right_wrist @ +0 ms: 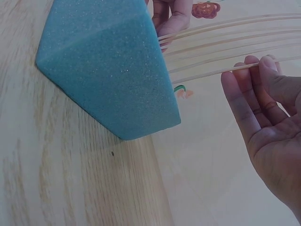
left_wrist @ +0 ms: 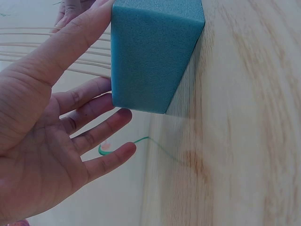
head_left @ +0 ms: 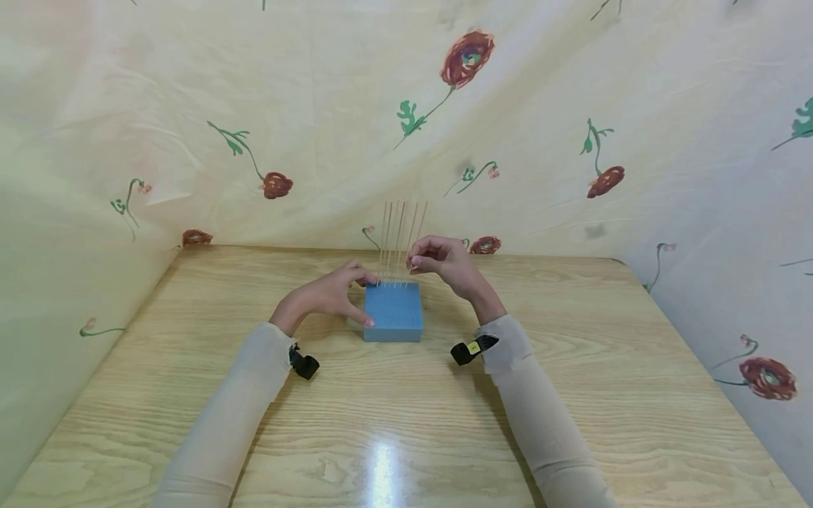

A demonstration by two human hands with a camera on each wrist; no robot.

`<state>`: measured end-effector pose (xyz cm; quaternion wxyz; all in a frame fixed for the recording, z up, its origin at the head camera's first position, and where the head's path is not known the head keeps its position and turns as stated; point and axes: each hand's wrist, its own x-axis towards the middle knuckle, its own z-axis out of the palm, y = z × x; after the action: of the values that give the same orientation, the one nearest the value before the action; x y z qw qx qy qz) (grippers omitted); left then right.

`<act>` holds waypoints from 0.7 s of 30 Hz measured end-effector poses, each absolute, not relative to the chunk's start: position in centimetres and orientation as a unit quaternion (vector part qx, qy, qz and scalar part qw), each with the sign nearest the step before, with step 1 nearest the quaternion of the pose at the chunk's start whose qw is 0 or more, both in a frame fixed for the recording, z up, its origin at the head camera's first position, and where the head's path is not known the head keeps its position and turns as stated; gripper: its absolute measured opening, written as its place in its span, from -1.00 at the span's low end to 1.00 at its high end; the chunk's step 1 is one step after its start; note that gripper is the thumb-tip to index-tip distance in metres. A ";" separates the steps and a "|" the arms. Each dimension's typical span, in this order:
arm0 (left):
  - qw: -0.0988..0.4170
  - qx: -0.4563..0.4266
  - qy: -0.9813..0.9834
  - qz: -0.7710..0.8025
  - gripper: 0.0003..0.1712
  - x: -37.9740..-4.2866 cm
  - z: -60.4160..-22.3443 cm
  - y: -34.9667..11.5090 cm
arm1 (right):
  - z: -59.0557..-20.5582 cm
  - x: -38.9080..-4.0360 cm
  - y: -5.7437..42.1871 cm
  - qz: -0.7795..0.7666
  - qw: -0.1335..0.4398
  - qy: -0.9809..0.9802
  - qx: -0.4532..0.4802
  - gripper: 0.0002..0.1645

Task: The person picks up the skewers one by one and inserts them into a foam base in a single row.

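Observation:
A blue foam block [head_left: 393, 309] lies on the table with several thin wooden sticks [head_left: 401, 229] standing in a row along its back edge. My left hand [head_left: 330, 291] spans the block's left side, thumb at the near corner and index finger at the back one. In the left wrist view the fingers [left_wrist: 101, 134] of that hand are fairly straight, some touching the foam [left_wrist: 153, 59]. My right hand [head_left: 444, 264] pinches the rightmost stick [right_wrist: 207, 74] between thumb and fingers, partway up its length. That stick's lower end meets the foam in the right wrist view.
The block stands on a wood-grain table [head_left: 381, 402]. A flower-printed cloth [head_left: 343, 106] hangs close behind the sticks and along both sides. Each wrist wears a black camera [head_left: 305, 363].

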<state>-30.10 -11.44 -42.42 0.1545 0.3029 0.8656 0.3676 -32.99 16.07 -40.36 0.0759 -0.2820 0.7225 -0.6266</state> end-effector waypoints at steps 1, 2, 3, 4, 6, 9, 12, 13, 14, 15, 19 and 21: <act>0.154 0.303 0.866 0.367 -0.12 -30.1 -42.4 -11.4 | -40.4 -33.0 16.1 -0.626 0.076 0.723 -0.281 -0.93; 0.155 0.304 0.866 0.367 -0.12 -30.1 -42.4 -11.4 | -40.4 -33.0 16.1 -0.626 0.077 0.723 -0.281 -0.93; 0.154 0.304 0.866 0.367 -0.12 -30.1 -42.4 -11.4 | -40.4 -33.0 16.0 -0.626 0.077 0.724 -0.280 -0.93; 0.154 0.304 0.866 0.366 -0.12 -30.1 -42.4 -11.4 | -40.4 -33.0 16.1 -0.626 0.077 0.724 -0.281 -0.93; 0.154 0.304 0.866 0.366 -0.12 -30.1 -42.4 -11.4 | -40.4 -33.0 16.1 -0.625 0.076 0.724 -0.282 -0.93; 0.155 0.303 0.866 0.365 -0.12 -30.1 -42.4 -11.4 | -40.4 -33.0 16.1 -0.626 0.074 0.722 -0.285 -0.93; 0.155 0.302 0.867 0.365 -0.11 -30.1 -42.4 -11.5 | -40.4 -33.0 16.0 -0.626 0.071 0.722 -0.287 -0.92; 0.156 0.302 0.867 0.365 -0.11 -30.1 -42.4 -11.5 | -40.4 -33.0 16.0 -0.625 0.070 0.722 -0.288 -0.92; 0.156 0.301 0.867 0.366 -0.11 -30.1 -42.4 -11.5 | -40.4 -32.9 16.0 -0.624 0.069 0.723 -0.288 -0.92; 0.156 0.301 0.867 0.365 -0.11 -30.1 -42.4 -11.5 | -40.3 -32.9 15.9 -0.623 0.068 0.724 -0.288 -0.91; 0.157 0.300 0.867 0.366 -0.11 -30.1 -42.4 -11.4 | -40.3 -32.9 15.9 -0.619 0.063 0.729 -0.285 -0.90; 0.157 0.300 0.866 0.367 -0.11 -30.1 -42.4 -11.4 | -40.3 -32.8 15.9 -0.618 0.062 0.730 -0.284 -0.89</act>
<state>-30.09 -11.42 -42.45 0.1570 0.3003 0.8664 0.3668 -32.84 15.86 -40.26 0.0619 -0.2841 0.7300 -0.6185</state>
